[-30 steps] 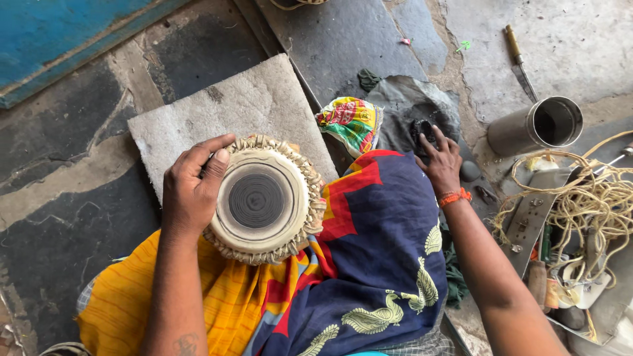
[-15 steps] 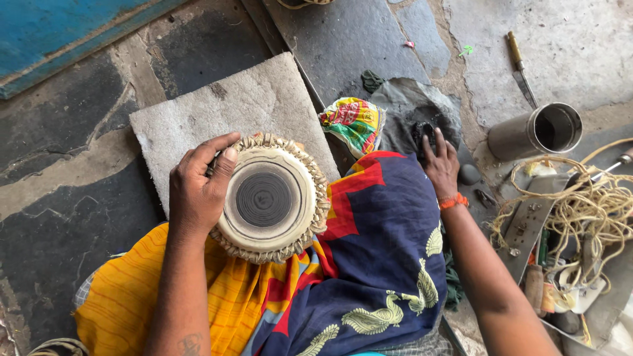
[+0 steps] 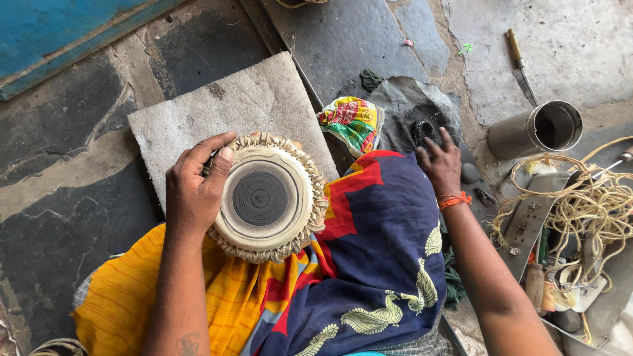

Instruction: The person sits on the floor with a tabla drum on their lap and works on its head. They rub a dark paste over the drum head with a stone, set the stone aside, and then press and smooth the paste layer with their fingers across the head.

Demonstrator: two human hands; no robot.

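**Small drum held on the lap over a stone floor**

At the far left a blue painted board (image 3: 59,33) runs along the edge of a floor (image 3: 79,151) of dark, cracked stone slabs. A pale grey square slab (image 3: 250,99) lies on that floor, just ahead of the knees. The left hand (image 3: 194,188) rests on the rim of a small drum (image 3: 264,198), its fingers curled over the woven edge and thumb laid on the pale skin, holding the drum steady. The drum sits on the lap, head upward, with a dark round patch at its centre, on orange and blue patterned cloth (image 3: 369,264). Beyond the knee lies a crumpled bright wrapper (image 3: 353,122). The right hand (image 3: 440,165), an orange thread at its wrist, reaches to a heap of black paste (image 3: 422,132) on a grey sheet, fingers spread and touching it. Further right a knife (image 3: 521,66) lies on lighter stone, a metal can (image 3: 537,128) lies on its side, and a tangle of pale cord (image 3: 587,204) covers assorted tools.
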